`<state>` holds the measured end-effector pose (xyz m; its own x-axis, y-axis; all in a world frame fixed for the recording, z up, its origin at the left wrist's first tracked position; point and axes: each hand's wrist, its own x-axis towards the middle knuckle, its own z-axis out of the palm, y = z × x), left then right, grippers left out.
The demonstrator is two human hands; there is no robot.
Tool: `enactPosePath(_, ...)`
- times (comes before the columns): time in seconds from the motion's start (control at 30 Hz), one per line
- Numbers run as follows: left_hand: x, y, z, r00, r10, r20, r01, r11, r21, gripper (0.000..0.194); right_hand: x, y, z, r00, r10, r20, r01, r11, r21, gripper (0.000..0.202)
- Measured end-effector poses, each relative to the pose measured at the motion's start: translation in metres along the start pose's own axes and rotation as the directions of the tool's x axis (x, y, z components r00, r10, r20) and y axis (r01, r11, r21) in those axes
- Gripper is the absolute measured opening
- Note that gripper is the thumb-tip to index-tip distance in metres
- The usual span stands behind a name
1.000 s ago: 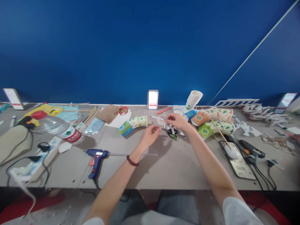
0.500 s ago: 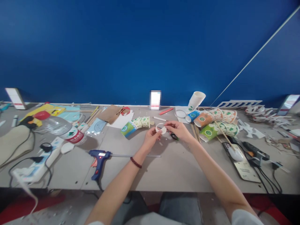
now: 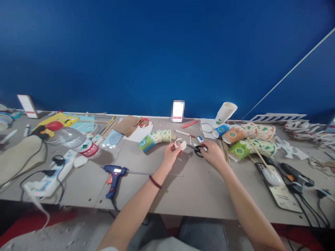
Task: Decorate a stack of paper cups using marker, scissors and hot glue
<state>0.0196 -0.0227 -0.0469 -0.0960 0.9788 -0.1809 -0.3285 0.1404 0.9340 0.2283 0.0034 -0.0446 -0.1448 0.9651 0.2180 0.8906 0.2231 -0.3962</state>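
My left hand (image 3: pixel 171 153) pinches a small white paper piece (image 3: pixel 183 145) with a thin curved strip looping from it. To its right, my right hand (image 3: pixel 213 153) has its fingers closed at the handles of black scissors (image 3: pixel 199 151). The blades point left toward the paper; whether they touch it I cannot make out. Just beyond the right fingers lies a small blue-and-white block (image 3: pixel 200 139). A bent row of joined paper cups (image 3: pixel 154 139), green and blue, lies left of my left hand.
A blue glue gun (image 3: pixel 113 177) with a long glue stick lies front left, near a water bottle (image 3: pixel 86 144) and a power strip (image 3: pixel 54 174). More paper cups (image 3: pixel 240 150), a phone (image 3: pixel 281 191) and a second glue gun (image 3: pixel 298 176) are at right. A lit phone (image 3: pixel 178 111) leans on the wall.
My right hand has let go of the white paper and moved right to the scissors, taking their handles. The left hand keeps the paper. The whole view has shifted slightly.
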Motion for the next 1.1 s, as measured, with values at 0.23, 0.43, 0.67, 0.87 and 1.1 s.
enactPosePath(0.23, 0.001, -0.001, -0.001, 0.999, 0.025, -0.021, -0.025, 1.000, 0.013, 0.026, -0.003, -0.004, -0.003, 0.998, -0.044, 0.047, 0.054, 0.967, -0.247, 0.023)
enactPosePath(0.43, 0.005, -0.006, -0.003, 0.996, 0.088, -0.018, -0.088, 0.996, 0.014, 0.025, -0.005, -0.005, -0.006, 0.995, -0.040, 0.089, 0.060, 0.971, -0.233, 0.018)
enactPosePath(0.67, 0.004, -0.004, -0.004, 0.994, 0.095, -0.059, -0.091, 0.994, 0.055, 0.026, -0.004, -0.005, -0.002, 0.992, -0.067, 0.103, 0.083, 0.984, -0.156, 0.015)
enactPosePath(0.87, 0.005, -0.001, -0.003, 0.991, 0.108, -0.084, -0.109, 0.994, -0.002, 0.029, -0.005, -0.013, -0.003, 0.998, 0.058, 0.004, -0.058, 0.984, 0.166, 0.018)
enactPosePath(1.1, 0.002, 0.004, -0.002, 0.989, 0.120, -0.088, -0.126, 0.990, -0.064, 0.033, -0.002, -0.014, 0.004, 0.918, 0.241, 0.316, -0.396, 0.609, 0.687, 0.033)
